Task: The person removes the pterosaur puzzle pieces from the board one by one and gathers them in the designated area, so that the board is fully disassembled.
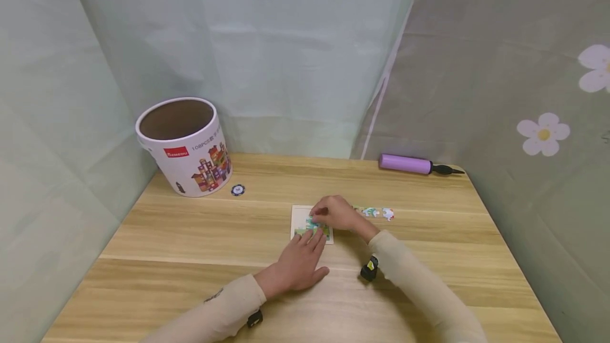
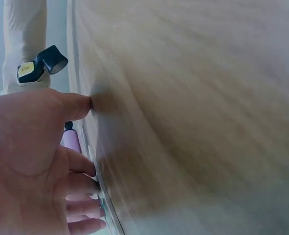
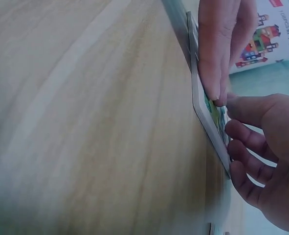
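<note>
A small jigsaw puzzle board (image 1: 297, 216) with a pale frame lies flat on the table, partly filled with green and blue pieces. Over its near part, the left hand (image 1: 299, 263) rests its straight fingertips on the pieces, thumb spread out on the wood. From the far right side, the right hand (image 1: 335, 213) reaches over the board with curled fingers. Its thumb and fingertips pinch a bluish puzzle piece (image 1: 311, 223) at the board's surface, mostly covered by the fingers. In the right wrist view both hands meet at the board (image 3: 210, 125).
Loose puzzle pieces (image 1: 370, 212) lie in a row right of the board, near the right forearm. A white printed bucket (image 1: 186, 160) stands back left, a round chip (image 1: 238, 190) beside it. A purple hand pump (image 1: 405, 163) lies along the table's back edge. Curtains enclose the table.
</note>
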Motion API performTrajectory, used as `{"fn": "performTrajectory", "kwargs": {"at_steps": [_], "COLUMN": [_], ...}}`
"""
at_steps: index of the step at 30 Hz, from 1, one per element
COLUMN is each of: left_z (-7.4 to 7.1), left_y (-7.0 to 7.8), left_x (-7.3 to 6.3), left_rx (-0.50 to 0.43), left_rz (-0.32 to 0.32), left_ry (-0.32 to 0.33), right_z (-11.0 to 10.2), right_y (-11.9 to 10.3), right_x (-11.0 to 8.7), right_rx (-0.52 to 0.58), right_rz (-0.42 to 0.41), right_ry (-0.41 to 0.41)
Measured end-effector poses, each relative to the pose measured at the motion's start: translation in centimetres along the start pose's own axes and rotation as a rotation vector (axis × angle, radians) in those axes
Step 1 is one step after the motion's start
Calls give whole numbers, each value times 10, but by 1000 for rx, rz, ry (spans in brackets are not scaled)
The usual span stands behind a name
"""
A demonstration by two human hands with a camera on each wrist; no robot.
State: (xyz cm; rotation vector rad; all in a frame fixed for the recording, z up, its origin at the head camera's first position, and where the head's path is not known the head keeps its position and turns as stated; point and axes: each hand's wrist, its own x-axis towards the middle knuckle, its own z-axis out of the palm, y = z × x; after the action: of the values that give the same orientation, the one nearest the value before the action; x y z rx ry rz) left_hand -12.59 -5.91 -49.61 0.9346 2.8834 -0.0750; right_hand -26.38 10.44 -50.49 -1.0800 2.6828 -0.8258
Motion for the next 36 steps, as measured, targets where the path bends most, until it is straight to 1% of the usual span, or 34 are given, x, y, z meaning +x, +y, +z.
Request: {"fn": "performTrajectory", "kwargs": {"at_steps": [3, 6, 9, 13, 19, 27, 30, 36], "left_z": [0, 0, 1, 0, 0, 3, 4, 4], "left_y": [-1, -2, -2, -2, -2, -3, -4, -5], "left_x": [-1, -1, -2, -2, -1, 1, 3, 6], "left_rx": [15, 9, -15, -39, -45, -18, -16, -61], "left_rz": [-8, -17, -24, -29, -34, -24, -21, -25], "left_ry": [18, 30, 34, 24, 2, 14, 28, 49], "right_z": [2, 2, 1, 0, 0, 1, 1, 2], "right_y": [0, -1, -3, -6, -7, -5, -4, -4], "right_x": [1, 2, 2, 2, 2, 3, 4, 5], "right_rx": [-13, -17, -20, -4, 21, 68, 86, 105], "right_rz": [23, 44, 52, 59, 62, 83, 91, 102], "right_ry": [-6, -15, -17, -19, -18, -32, -36, -46]}}
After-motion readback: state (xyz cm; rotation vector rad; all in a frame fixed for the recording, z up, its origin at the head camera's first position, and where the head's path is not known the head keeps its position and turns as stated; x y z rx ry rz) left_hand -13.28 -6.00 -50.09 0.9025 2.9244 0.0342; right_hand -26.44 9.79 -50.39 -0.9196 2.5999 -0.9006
